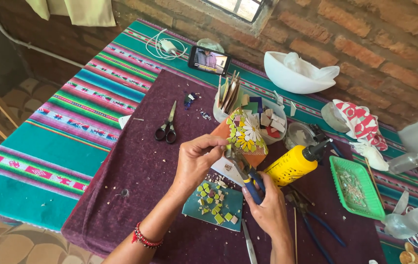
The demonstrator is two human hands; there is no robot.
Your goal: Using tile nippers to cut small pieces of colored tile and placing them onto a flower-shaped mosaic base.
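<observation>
My left hand (196, 159) pinches a small tile piece at the jaws of blue-handled nippers (246, 175), which my right hand (266, 208) grips by the handles. Just behind the hands stands a terracotta piece with a yellow and white flower mosaic (244, 133). Below the hands lies a teal tile (215, 205) scattered with several green and white tile chips. A yellow glue bottle (291, 166) with a black nozzle lies tilted to the right of the nippers.
Black scissors (166, 128) lie on the purple cloth (135, 190) at left. A white tub of tile pieces (260, 117), a phone (209, 59), a white bowl (294, 73), a green tray (355, 188) and blue pliers (316, 227) surround the work spot.
</observation>
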